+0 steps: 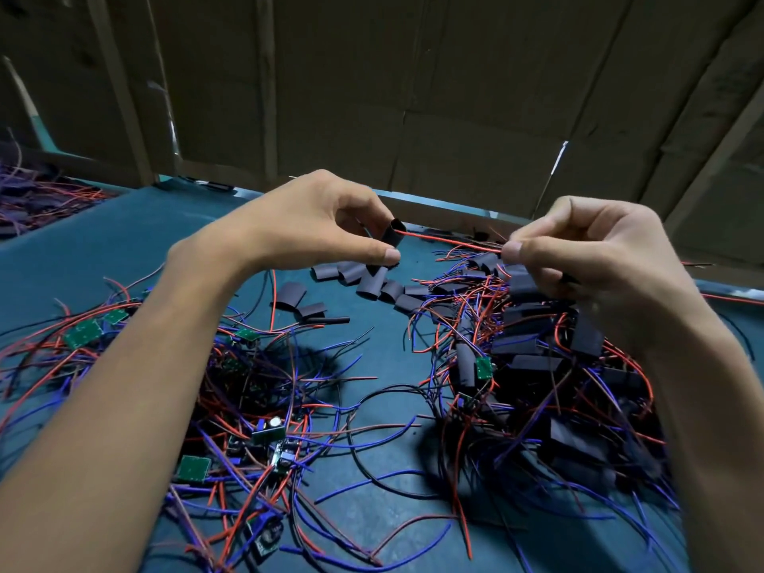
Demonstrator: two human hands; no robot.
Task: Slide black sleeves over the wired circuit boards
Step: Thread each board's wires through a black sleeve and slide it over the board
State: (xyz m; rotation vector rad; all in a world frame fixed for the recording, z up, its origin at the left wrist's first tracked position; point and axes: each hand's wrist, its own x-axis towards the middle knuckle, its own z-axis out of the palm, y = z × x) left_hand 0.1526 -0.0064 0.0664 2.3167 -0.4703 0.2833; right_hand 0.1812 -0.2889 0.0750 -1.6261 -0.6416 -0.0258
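My left hand (318, 225) pinches a short black sleeve (393, 234) between thumb and fingers, held above the table. A red wire (450, 240) runs out of the sleeve's open end to my right hand (587, 254), which pinches the wire's other end at thumb and forefinger. A dark sleeved piece (521, 279) hangs under my right hand's fingers. The board on this wire is hidden. Bare green circuit boards (193, 468) with red, blue and black wires lie in a tangle at lower left. Loose black sleeves (368, 279) lie beyond.
A heap of sleeved boards with wires (533, 366) lies on the right of the blue-green table (82, 258). Brown cardboard walls (413, 97) close the back. Another bundle of wires (37, 200) sits at far left.
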